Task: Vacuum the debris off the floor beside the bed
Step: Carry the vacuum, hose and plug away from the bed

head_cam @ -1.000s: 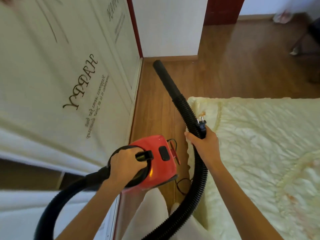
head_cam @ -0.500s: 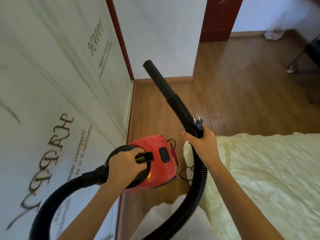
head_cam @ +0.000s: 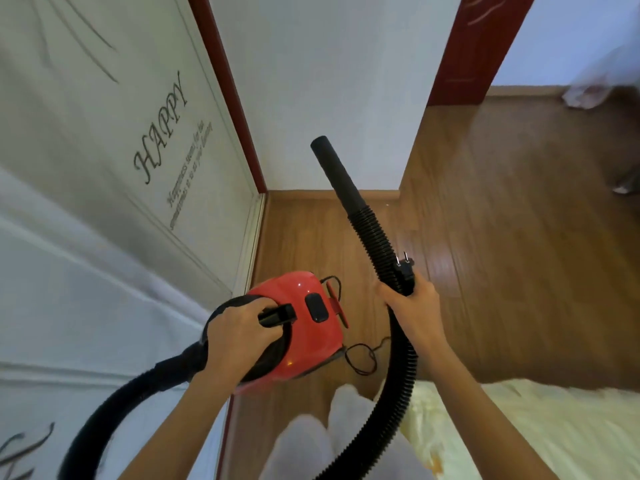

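our left hand grips the vacuum handle, the right hand clasps hose and plug, nozzle pointing to 11 o'clock over the floor.

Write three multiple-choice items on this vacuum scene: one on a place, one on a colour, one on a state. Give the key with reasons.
1. Where is the plug?
A. in a wall socket
B. in the right hand, against the hose
C. on the bed

2. What colour is the vacuum body?
A. red
B. blue
C. white

3. What is the left hand doing?
A. hanging open
B. pressing the wall
C. gripping the black handle

Key: 1 B, its bare prongs stick up above the right fist beside the hose. 2 A, the shell is glossy red. 3 C, the fingers curl round the handle on top of the vacuum.
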The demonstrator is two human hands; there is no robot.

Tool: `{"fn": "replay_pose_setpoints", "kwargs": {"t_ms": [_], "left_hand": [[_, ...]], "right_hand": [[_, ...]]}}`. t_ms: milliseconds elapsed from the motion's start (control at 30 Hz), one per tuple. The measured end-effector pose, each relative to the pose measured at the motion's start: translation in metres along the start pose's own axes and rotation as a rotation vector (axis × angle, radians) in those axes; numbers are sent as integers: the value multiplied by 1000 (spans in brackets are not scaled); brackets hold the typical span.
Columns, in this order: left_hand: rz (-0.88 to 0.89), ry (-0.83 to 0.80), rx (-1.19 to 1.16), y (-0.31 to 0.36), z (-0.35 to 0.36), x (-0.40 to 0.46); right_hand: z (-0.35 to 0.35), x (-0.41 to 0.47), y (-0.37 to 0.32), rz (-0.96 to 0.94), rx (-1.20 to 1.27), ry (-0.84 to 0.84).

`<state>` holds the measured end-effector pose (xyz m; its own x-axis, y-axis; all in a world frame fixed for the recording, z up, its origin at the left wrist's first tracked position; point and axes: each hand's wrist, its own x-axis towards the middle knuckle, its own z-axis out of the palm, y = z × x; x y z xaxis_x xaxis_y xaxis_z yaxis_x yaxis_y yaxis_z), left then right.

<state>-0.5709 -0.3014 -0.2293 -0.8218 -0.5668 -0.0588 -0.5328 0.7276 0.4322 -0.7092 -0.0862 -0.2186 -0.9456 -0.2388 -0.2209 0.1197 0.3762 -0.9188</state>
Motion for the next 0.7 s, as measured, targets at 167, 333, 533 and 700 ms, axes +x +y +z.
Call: {"fn": "replay_pose_setpoints", "kwargs": {"t_ms": [167, 333, 533, 700], "left_hand": [[-69, 28, -55, 2, 9, 100], [-68, 34, -86, -12, 31, 199], [-205, -57, -70, -34, 76, 307], [-383, -18, -163, -48, 98, 373]], "right_hand": [[12, 101, -26, 41, -57, -47], [49, 196, -34, 84, -120, -84], [100, 289, -34, 153, -174, -118], [128, 362, -40, 147, -292, -209]]}}
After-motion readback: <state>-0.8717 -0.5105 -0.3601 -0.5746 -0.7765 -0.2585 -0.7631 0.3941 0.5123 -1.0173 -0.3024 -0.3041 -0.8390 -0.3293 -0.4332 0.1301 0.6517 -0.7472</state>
